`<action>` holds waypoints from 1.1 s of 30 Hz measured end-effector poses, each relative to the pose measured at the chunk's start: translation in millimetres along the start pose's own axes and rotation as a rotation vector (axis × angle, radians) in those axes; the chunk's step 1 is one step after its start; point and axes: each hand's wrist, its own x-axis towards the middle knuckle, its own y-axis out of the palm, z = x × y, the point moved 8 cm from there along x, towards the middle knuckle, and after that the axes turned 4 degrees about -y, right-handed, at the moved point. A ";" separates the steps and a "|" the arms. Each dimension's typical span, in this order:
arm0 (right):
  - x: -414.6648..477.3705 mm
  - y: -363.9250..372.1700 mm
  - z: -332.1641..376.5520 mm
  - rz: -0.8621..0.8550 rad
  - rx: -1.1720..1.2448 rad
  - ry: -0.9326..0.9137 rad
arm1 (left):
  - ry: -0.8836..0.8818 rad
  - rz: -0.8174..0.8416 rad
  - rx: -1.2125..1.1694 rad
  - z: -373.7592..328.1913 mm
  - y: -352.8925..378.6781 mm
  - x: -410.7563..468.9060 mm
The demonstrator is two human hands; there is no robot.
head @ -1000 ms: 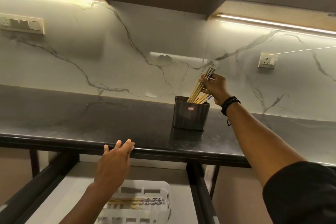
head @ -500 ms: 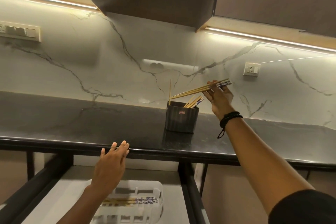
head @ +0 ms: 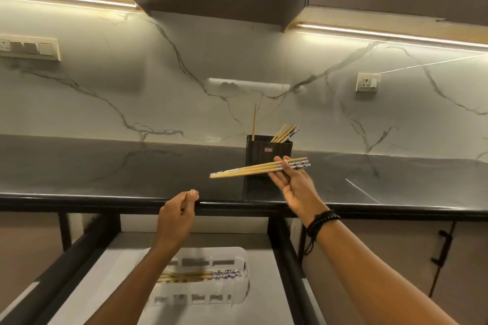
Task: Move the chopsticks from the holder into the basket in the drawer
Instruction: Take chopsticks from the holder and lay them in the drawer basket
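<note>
My right hand [head: 291,187] grips a small bundle of bamboo chopsticks [head: 248,170] by their patterned ends, held nearly level in front of the dark square holder [head: 269,152] on the counter. More chopsticks [head: 286,132] lean in the holder, and one stands upright at its left corner. My left hand [head: 178,216] hovers at the counter's front edge with fingers curled and nothing in it. Below it, the white slotted basket [head: 237,258] sits in the open drawer [head: 266,261] with several chopsticks [head: 203,275] lying in it.
The black countertop [head: 105,166] runs across the view, backed by a marble wall with a socket [head: 367,82] and a switch plate [head: 29,49]. Dark drawer rails [head: 287,258] flank the basket. A cabinet handle [head: 442,248] is at the lower right.
My right hand has lifted a bundle of chopsticks out of the holder and brought it down and toward me. My left hand's fingers have curled in near the counter edge.
</note>
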 end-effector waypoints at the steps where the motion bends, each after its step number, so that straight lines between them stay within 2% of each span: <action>1: -4.5 -0.9 -10.0 0.013 0.004 0.028 | -0.091 0.033 -0.136 3.6 2.2 0.4; 3: -11.0 -2.1 -26.3 0.029 0.010 0.073 | -0.258 0.096 -0.361 12.5 7.4 -0.7; 5: -14.1 -2.8 -35.6 0.038 0.014 0.097 | -0.350 0.142 -0.473 18.6 9.7 -1.4; 12: -18.8 -11.1 -52.7 0.032 -0.006 0.163 | -0.473 0.107 -0.694 30.4 3.9 1.0; 16: -22.9 -15.9 -54.1 0.026 -0.092 0.175 | -0.461 0.063 -0.830 27.7 -4.3 2.7; 18: -25.0 -19.4 -54.4 0.012 -0.106 0.175 | -0.420 0.090 -0.755 24.9 -6.2 3.1; 22: -26.9 -21.1 -52.8 0.005 -0.107 0.162 | -0.408 0.246 -0.491 24.9 5.8 -2.5; 25: -27.2 -23.6 -52.1 0.003 -0.122 0.150 | -0.392 0.276 -0.479 24.3 6.5 -3.2; 29: -25.4 -31.8 -48.2 -0.033 -0.135 0.144 | -0.358 0.151 -0.556 24.9 -10.5 3.1; 33: -22.9 -42.1 -36.9 -0.099 -0.193 0.100 | -0.357 -0.016 -0.756 28.3 -36.6 9.0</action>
